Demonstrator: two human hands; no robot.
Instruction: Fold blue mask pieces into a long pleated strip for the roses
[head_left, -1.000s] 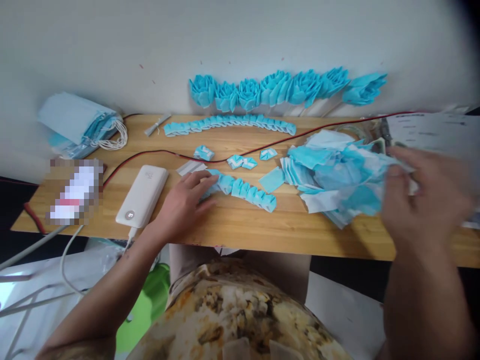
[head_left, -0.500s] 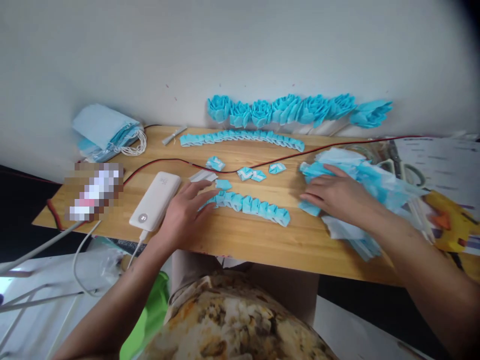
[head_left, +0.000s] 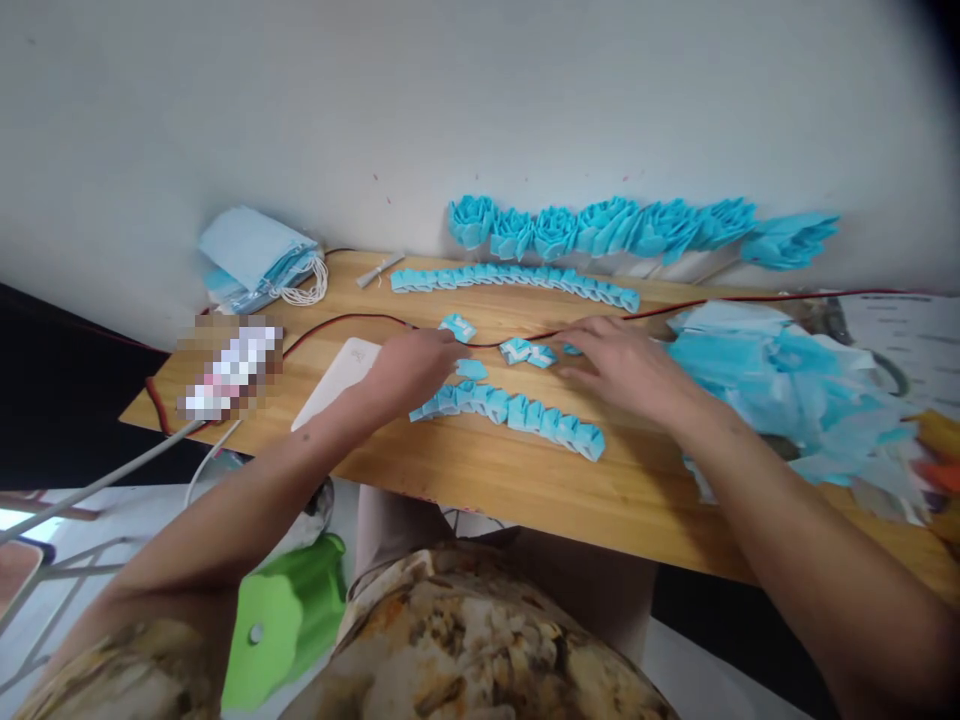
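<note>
My left hand (head_left: 416,368) is over the table beside the white power bank (head_left: 337,385). Its fingers are bent and pressed together, and what they hold, if anything, is hidden. Close to its fingertips lie a folded blue-and-white piece (head_left: 458,327) and a flat blue piece (head_left: 472,370). My right hand (head_left: 626,368) is open, fingers apart, reaching over another folded piece (head_left: 572,350) that it partly covers. Two more folded pieces (head_left: 528,352) lie between the hands. Nearer me runs a short chain of folded blue pieces (head_left: 517,412), touched by neither hand.
Blue folded flowers (head_left: 607,226) lean along the wall behind a longer folded chain (head_left: 517,279). Loose blue and white sheets (head_left: 795,380) are heaped at right. A mask stack (head_left: 255,250) stands at left, near a blurred-out device (head_left: 232,370). A red-black cable (head_left: 337,318) crosses the table.
My right hand has left the heap of sheets and moved left to the folded pieces. My left hand has moved forward from the short chain, its fingers now closer together. The view has shifted slightly.
</note>
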